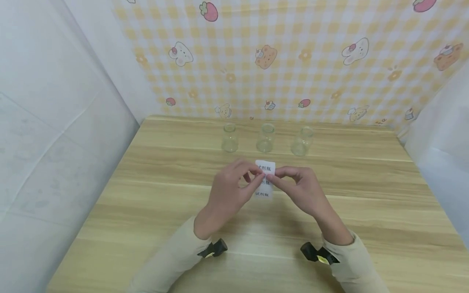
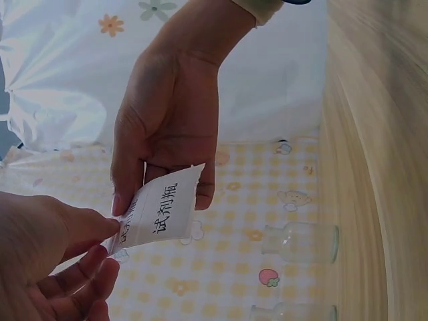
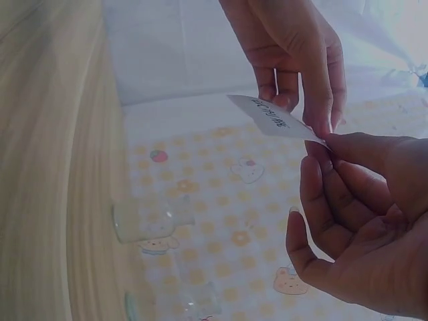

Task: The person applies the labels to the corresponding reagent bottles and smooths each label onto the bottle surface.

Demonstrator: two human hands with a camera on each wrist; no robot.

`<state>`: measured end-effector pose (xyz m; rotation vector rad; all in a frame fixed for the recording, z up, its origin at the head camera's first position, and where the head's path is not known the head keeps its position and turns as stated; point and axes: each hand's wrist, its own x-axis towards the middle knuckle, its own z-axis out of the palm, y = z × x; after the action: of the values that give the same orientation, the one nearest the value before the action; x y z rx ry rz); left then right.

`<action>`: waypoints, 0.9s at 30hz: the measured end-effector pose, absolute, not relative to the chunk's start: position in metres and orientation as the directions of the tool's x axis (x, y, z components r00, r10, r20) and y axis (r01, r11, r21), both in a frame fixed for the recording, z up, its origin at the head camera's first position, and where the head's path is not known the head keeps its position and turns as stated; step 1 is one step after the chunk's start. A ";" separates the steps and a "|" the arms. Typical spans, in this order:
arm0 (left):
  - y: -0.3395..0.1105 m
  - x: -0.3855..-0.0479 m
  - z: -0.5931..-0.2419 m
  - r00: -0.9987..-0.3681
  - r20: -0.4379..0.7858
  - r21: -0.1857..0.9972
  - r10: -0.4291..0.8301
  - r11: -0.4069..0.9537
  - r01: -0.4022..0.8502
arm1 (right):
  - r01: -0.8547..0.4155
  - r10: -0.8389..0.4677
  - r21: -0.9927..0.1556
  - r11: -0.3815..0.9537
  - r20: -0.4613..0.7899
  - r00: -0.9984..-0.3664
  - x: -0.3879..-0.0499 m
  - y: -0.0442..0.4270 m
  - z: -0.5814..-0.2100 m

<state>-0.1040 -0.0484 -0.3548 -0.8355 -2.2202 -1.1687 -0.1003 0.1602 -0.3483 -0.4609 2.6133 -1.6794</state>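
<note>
A white label strip [image 1: 264,190] with several printed dark characters is held up between both hands, above the wooden table. My left hand [image 1: 230,188] pinches its left side near the upper part, thumb against fingertip. From the other side my right hand [image 1: 303,190] pinches it, and the fingertips of both hands nearly meet. In the left wrist view the strip [image 2: 164,207] bends, with the left hand [image 2: 50,254] at its lower left edge. The right wrist view shows the strip [image 3: 271,122] curving away from the right hand's [image 3: 368,214] pinch.
Three clear glass bottles stand in a row toward the table's back: left [image 1: 230,140], middle [image 1: 265,140] and right [image 1: 301,142]. Behind the wooden table [image 1: 146,211] hangs a yellow checked cloth [image 1: 242,53]. White sheeting [image 1: 55,101] borders the left side.
</note>
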 end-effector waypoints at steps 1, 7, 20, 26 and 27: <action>-0.048 -0.104 -0.355 -0.684 0.671 0.538 0.286 0.446 0.715 | -0.250 -0.250 -0.888 0.386 0.160 -0.955 -0.100 0.161 -0.348; -0.047 -0.103 -0.356 -0.679 0.675 0.530 0.289 0.451 0.718 | -0.303 -0.281 -0.861 0.408 0.197 -0.939 -0.097 0.165 -0.347; -0.047 -0.100 -0.353 -0.665 0.681 0.517 0.306 0.442 0.733 | -0.455 -0.378 -0.834 0.311 0.331 -0.865 -0.094 0.168 -0.346; -0.047 -0.100 -0.352 -0.642 0.697 0.493 0.320 0.437 0.753 | -0.469 -0.387 -0.825 0.315 0.340 -0.857 -0.095 0.168 -0.346; -0.047 -0.100 -0.352 -0.639 0.700 0.487 0.321 0.439 0.755 | -0.470 -0.387 -0.824 0.316 0.340 -0.857 -0.095 0.168 -0.346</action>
<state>-0.0998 -0.0466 -0.3522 -0.9012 -2.1799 -1.1119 -0.0953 0.1684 -0.3459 -0.8529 2.6110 -1.6816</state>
